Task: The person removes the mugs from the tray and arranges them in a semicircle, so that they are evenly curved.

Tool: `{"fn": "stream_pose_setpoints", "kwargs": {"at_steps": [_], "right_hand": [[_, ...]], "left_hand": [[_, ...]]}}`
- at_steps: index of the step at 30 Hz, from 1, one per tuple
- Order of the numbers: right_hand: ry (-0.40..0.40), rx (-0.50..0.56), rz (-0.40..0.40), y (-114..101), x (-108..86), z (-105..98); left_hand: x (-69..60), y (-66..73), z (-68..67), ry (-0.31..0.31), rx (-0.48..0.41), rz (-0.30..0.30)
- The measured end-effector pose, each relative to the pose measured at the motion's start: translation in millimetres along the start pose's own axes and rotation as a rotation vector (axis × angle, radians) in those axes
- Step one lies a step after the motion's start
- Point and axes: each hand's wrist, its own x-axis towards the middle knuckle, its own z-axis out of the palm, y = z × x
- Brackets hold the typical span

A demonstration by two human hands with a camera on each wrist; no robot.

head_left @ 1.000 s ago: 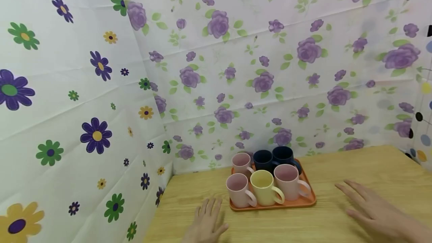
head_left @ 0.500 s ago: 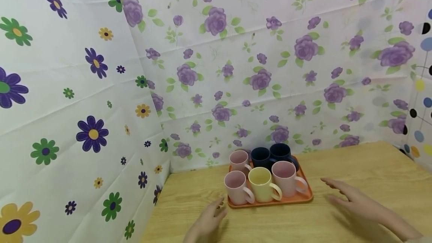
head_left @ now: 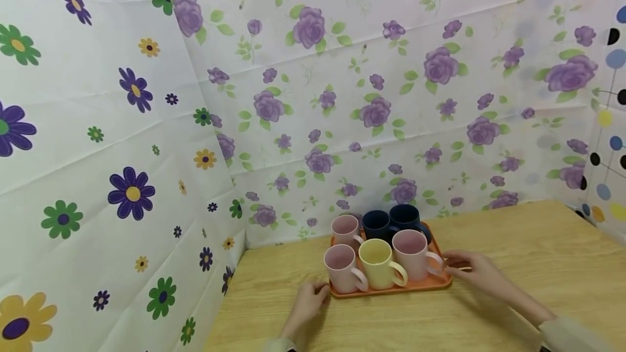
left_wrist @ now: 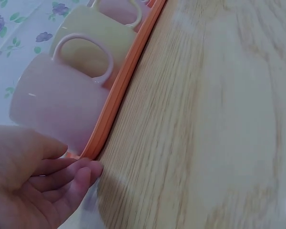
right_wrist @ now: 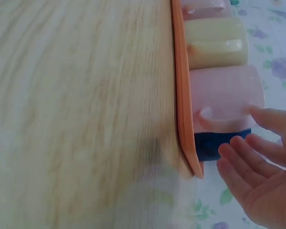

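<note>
An orange tray (head_left: 391, 291) bears several mugs: a pink (head_left: 340, 277), a yellow (head_left: 377, 271) and another pink one (head_left: 411, 259) in front, with a pink (head_left: 344, 231) and two navy mugs (head_left: 375, 224) behind. My left hand (head_left: 308, 306) is at the tray's front left corner; in the left wrist view its fingers (left_wrist: 57, 174) curl at the orange rim (left_wrist: 119, 90). At the right edge is my right hand (head_left: 476, 273). The right wrist view has its fingers (right_wrist: 245, 160) loosely spread beside the navy mug and pink mug (right_wrist: 224, 93); contact there is unclear.
The tray stands on a light wooden table (head_left: 264, 270), near its back edge. Behind rises a sheet with purple flowers (head_left: 318, 162); a daisy-patterned sheet (head_left: 171, 221) hangs at the left and a dotted one at the right.
Both hands have moved inward to the tray's two sides, the right one travelling farther left. The left fingers, spread earlier, are now curled at the corner. The mugs stay in the same arrangement.
</note>
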Motion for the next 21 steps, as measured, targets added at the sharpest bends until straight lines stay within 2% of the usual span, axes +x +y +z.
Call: {"fn": "stream_pose_setpoints", "kwargs": {"at_steps": [6,10,15,19,21], "right_hand": [[0.007,-0.032,0.053,-9.8,11.7,10.1],[0.042,-0.071,0.063,-14.5,18.3,16.6],[0.099,-0.115,0.057,-15.1,23.2,20.7],[0.15,-0.162,0.013,-14.7,23.2,24.0],[0.181,-0.184,-0.009,-13.8,22.4,25.5]], "left_hand": [[4.0,1.1,8.9,0.071,-0.137,-0.073],[5.9,2.8,10.7,0.102,-0.159,-0.106],[8.2,0.9,12.2,0.116,-0.192,-0.124],[11.5,-3.5,14.6,0.13,-0.239,-0.146],[14.1,-4.2,15.8,0.141,-0.232,-0.161]]}}
